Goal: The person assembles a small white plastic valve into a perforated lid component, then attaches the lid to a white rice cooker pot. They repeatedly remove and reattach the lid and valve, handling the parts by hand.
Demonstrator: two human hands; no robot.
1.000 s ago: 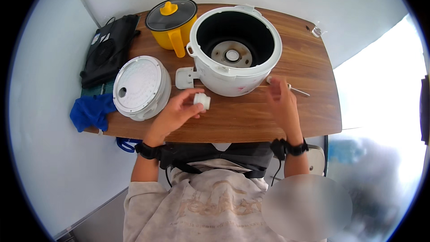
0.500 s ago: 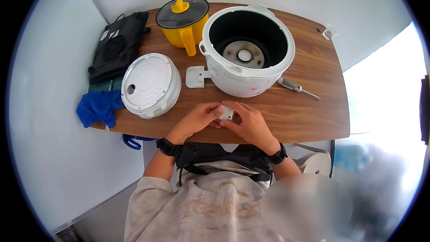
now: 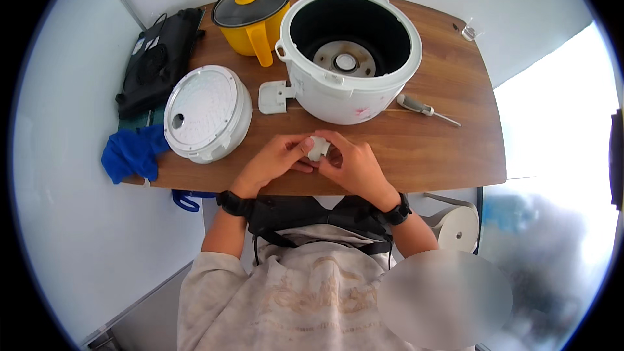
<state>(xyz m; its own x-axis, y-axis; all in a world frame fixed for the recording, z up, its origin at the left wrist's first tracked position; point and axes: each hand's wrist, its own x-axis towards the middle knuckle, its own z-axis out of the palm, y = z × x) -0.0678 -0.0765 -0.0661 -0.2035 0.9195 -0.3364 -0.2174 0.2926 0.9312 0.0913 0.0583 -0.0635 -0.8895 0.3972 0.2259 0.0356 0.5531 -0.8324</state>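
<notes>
Near the front edge of the table, my left hand [image 3: 278, 158] and my right hand [image 3: 355, 164] both grip a small white plastic part [image 3: 318, 149]. My left thumb presses on its side, while my right fingers curl over its other end. Its underside is hidden by the fingers. Just beyond my hands stands a white rice cooker body [image 3: 325, 94], lidless, with a dark inside and a round metal plate at its bottom. A white hinged piece [image 3: 273, 97] juts out at its left. The detached round white lid [image 3: 201, 110] lies left of my hands.
A yellow pot [image 3: 250, 19] with a glass lid stands at the back left. A black flat appliance [image 3: 156, 58] and a blue cloth [image 3: 133, 155] lie along the left edge. Right of the cooker is a screwdriver [image 3: 416, 104]. A small clear object [image 3: 469, 31] sits at the far right.
The whole view has shifted, so the table's things appear higher and slightly left. Between my hands the white part is turned a little, and both hands still hold it.
</notes>
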